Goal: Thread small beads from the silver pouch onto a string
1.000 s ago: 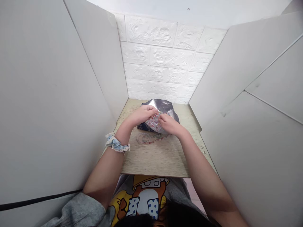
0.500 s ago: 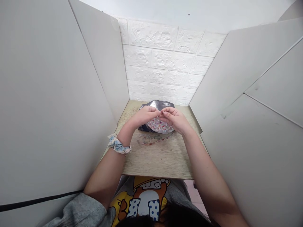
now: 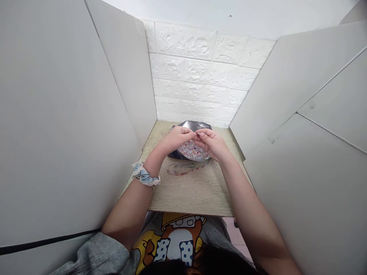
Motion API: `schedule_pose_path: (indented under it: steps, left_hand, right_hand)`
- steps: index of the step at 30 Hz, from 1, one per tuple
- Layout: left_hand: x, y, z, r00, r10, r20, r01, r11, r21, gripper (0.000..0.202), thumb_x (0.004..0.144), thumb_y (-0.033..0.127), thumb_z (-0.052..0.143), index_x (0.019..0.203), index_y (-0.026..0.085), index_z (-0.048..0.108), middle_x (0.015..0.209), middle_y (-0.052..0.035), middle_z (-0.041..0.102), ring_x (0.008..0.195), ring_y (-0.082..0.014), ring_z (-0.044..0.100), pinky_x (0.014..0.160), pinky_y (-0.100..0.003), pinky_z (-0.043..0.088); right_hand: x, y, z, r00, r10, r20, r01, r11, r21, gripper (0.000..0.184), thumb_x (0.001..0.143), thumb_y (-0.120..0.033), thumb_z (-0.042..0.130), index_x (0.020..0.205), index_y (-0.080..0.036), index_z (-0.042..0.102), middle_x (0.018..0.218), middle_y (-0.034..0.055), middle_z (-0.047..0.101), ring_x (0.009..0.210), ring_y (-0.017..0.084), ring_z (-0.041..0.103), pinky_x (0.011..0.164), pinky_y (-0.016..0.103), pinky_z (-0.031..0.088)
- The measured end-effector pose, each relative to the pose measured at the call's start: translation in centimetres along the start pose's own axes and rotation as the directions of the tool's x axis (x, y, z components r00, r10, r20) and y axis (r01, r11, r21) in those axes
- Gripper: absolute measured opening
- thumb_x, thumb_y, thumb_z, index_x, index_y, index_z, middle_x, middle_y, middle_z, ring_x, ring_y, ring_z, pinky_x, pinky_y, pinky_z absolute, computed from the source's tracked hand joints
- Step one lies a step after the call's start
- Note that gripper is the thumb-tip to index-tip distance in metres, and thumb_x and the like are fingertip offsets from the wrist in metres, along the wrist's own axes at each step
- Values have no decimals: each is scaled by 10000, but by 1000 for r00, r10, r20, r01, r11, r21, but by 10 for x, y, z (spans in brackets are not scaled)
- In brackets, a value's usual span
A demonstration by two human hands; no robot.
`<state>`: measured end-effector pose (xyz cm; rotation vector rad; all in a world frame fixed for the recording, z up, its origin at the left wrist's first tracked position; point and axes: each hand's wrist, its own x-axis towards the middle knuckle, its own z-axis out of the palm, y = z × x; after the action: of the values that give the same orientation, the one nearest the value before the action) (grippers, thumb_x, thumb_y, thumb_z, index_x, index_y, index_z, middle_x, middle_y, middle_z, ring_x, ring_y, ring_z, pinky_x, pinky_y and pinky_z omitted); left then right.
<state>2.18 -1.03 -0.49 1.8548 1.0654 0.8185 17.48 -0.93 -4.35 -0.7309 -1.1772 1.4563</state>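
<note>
"Where are the beads kept?"

"Loose pink, white and red beads (image 3: 195, 152) are held in a shiny dark bag with a silvery lining (image 3: 197, 125), set on the pale wood-grain tabletop (image 3: 189, 196). A thin looped strand of pastel beads (image 3: 186, 173) is laid just in front."

"And the grips?"

"The left hand (image 3: 180, 137) is pinched closed above the bag; what is held cannot be told. Between the right hand's (image 3: 212, 143) thumb and forefinger a tiny pale bead (image 3: 198, 133) is pinched."

"What is changed?"

"Since a second ago, the right hand is raised and more beads are uncovered."
</note>
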Motion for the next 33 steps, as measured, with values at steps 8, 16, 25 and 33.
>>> schedule_pose_path:
  steps: [8,16,25,33]
  left_hand:
    - [-1,4,3,999,18,-51,-21,999,-50,228,693,327,459,582,132,497,509,41,336,449,-37,256,437,-187,212]
    - [-1,3,3,999,20,-50,-22,999,-39,293,697,397,462,602,125,513,532,29,355,474,-44,272,432,-185,201]
    - [2,-1,3,998,38,-46,-39,999,-9,288,701,382,447,600,125,526,525,27,368,480,-50,287,445,-193,213]
    - [1,-1,1,999,38,10,-38,998,-42,280,718,376,455,629,127,544,467,44,321,427,-39,259,405,-184,196]
  right_hand:
    - [-1,-2,2,1000,-17,-18,17,999,32,151,630,-258,660,742,-192,584,737,-27,619,690,65,588,704,193,499]
    - [-1,-3,3,999,-24,-25,25,998,51,178,617,-240,668,749,-193,558,733,-37,604,693,61,588,690,180,502]
    - [-1,-1,4,999,-28,-35,28,1000,-4,190,615,-259,663,747,-199,541,736,-42,573,700,59,564,728,207,488]
    - [-1,1,3,999,-50,-16,50,998,-26,177,617,-269,662,738,-191,558,735,-38,577,719,64,561,758,226,471]
